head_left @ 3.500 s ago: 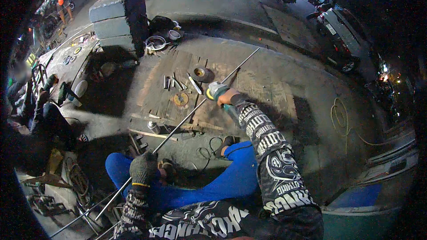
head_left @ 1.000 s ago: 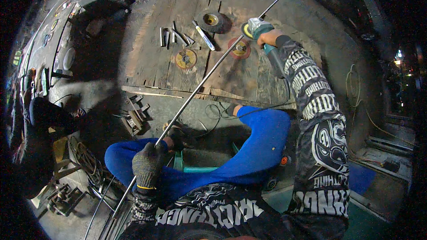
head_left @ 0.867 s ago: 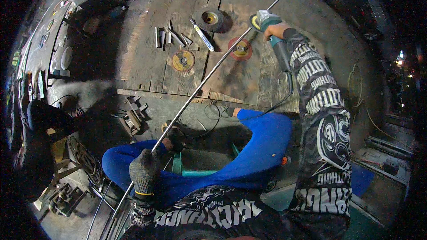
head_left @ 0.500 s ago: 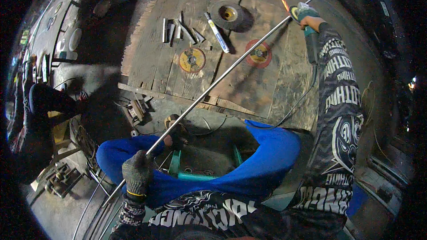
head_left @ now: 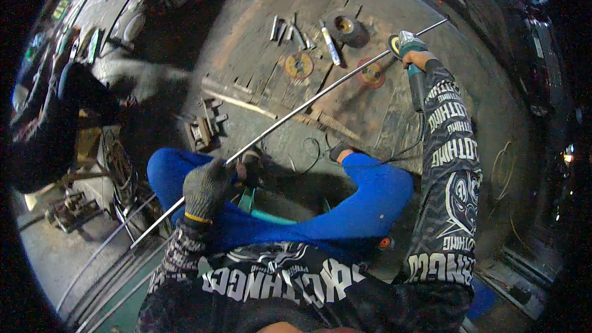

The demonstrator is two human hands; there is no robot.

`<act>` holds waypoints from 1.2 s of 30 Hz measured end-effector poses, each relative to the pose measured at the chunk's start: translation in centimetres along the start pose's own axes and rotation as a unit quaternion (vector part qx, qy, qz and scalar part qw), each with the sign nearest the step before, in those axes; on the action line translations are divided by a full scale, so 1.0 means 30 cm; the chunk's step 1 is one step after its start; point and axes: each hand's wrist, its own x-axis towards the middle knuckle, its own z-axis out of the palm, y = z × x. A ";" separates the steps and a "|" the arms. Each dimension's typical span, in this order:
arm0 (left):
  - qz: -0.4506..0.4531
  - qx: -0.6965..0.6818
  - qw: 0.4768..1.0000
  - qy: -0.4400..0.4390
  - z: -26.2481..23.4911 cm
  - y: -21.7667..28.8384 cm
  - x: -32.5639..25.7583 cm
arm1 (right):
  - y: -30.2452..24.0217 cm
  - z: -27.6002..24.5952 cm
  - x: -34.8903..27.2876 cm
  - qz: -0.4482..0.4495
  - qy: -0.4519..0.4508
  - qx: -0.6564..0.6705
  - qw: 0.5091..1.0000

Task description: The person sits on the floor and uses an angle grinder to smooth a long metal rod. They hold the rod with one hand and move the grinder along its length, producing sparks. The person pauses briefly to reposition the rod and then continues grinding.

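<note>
A long, thin metal rod (head_left: 308,101) slants from beside my left leg up to the far right. My left hand (head_left: 206,192), in a grey knit glove, is closed around its lower part. My bare right hand (head_left: 417,58) grips a green angle grinder (head_left: 419,91) near its head. The grinder's disc (head_left: 393,44) is at the rod close to its far end; whether it touches cannot be told. No sparks show. Below the rod, a red-rimmed cutting disc (head_left: 370,74) and a yellow one (head_left: 299,66) lie on the wooden board (head_left: 253,55).
On the board are a marker pen (head_left: 330,43), a dark wheel (head_left: 349,29) and several short metal pieces (head_left: 290,31). The grinder's cable (head_left: 404,155) runs back toward my right leg. Several long rods (head_left: 111,265) lie at the lower left. Another person's leg (head_left: 86,89) is at left.
The orange sparks at the grinder have gone. My view has shifted, so the board sits farther up and right. My left hand appears higher and still holds the rod.
</note>
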 end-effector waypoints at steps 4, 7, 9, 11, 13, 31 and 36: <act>0.003 -0.035 0.999 -0.007 0.000 0.003 0.007 | -0.022 0.074 -0.002 -0.073 -0.003 0.020 0.997; -0.020 -0.025 0.998 -0.051 0.016 0.026 0.035 | -0.079 0.155 0.019 -0.014 0.018 0.045 0.999; 0.002 -0.002 0.999 -0.041 0.025 0.030 0.047 | -0.156 0.211 -0.010 0.022 0.047 0.069 0.996; -0.023 0.005 0.998 -0.055 0.029 0.029 0.046 | -0.241 0.236 -0.084 0.049 0.048 0.066 0.995; -0.022 0.003 0.998 -0.064 0.031 0.028 0.042 | -0.317 0.249 -0.188 0.020 0.084 -0.003 0.996; 0.013 -0.079 0.997 -0.017 0.271 0.174 0.184 | -0.515 0.198 -0.499 -0.006 0.056 -0.007 0.998; -0.039 -0.060 0.997 -0.018 0.260 0.046 0.057 | -0.609 0.307 -0.451 -0.030 0.099 0.236 0.966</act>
